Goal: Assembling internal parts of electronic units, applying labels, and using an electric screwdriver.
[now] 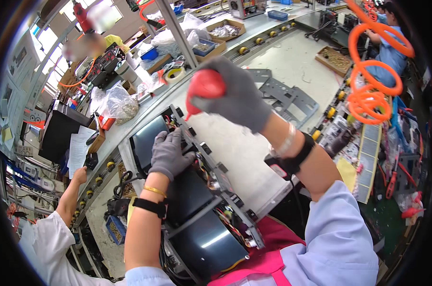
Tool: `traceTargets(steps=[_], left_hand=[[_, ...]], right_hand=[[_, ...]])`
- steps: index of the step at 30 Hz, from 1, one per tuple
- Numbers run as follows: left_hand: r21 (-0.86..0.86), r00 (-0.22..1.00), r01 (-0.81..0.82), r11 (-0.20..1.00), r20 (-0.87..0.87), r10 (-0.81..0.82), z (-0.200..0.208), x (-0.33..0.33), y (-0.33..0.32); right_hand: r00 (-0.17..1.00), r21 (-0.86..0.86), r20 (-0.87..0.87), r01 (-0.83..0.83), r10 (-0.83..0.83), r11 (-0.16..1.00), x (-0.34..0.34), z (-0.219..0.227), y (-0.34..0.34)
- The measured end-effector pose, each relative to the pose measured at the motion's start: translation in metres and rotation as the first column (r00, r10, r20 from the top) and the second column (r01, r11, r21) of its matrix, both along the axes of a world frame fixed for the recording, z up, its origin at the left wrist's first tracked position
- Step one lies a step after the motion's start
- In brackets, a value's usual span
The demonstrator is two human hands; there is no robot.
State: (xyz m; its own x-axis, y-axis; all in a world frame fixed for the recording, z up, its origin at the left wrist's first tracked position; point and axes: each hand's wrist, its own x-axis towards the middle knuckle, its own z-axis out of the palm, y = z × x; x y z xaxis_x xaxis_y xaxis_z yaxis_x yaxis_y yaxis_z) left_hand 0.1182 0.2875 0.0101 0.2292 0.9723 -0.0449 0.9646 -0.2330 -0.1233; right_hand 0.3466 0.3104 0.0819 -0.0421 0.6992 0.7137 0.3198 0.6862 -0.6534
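My left hand (pixel 170 157), in a grey glove, lies with its fingers stretched over a long metal-framed unit (pixel 192 190). Dark glossy panels (pixel 211 243) fill the unit, and wires and small parts run along its right side. My right hand (pixel 242 93), gloved too, is raised above the far end of the unit. Its fingers wrap round a red power tool (pixel 207 86) with a rounded body, blurred by motion. The narrow lower end of the tool points down near the unit's metal edge; whether it touches cannot be made out.
Grey metal brackets (pixel 287 97) lie on the white worktop (pixel 254 157) beyond my right hand. An orange coiled hose (pixel 368 81) hangs at the right. A co-worker's hand (pixel 80 175) reaches in from the left near a paper sheet (pixel 80 152). Bags and bins line the far shelf.
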Motion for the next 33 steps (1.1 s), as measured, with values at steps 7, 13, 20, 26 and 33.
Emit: traceTargets(steps=[7,13,20,26,33], left_hand=[[-0.034,0.999,0.024,0.999,0.039,-0.022,-0.007,-0.007,-0.002],[0.005,0.994,0.042,0.999,0.096,-0.042,-0.006,-0.011,-0.002],[0.037,0.991,0.061,0.997,0.113,-0.065,-0.007,-0.009,-0.002],[-0.042,0.996,0.014,0.999,0.088,-0.011,-0.003,-0.005,-0.003],[0.035,0.992,0.063,0.997,0.104,-0.067,0.003,-0.004,-0.003]], right_hand=[[0.993,0.06,0.051,-0.114,0.111,0.992,-0.073,-0.03,0.094],[0.987,0.089,0.125,-0.112,0.1,0.99,-0.094,-0.038,0.114],[0.973,0.054,0.189,-0.147,0.135,0.988,-0.105,-0.047,0.118],[0.978,0.103,0.161,-0.148,0.13,0.984,-0.109,-0.05,0.12],[0.982,0.128,0.153,-0.13,0.109,0.983,-0.108,-0.059,0.12]])
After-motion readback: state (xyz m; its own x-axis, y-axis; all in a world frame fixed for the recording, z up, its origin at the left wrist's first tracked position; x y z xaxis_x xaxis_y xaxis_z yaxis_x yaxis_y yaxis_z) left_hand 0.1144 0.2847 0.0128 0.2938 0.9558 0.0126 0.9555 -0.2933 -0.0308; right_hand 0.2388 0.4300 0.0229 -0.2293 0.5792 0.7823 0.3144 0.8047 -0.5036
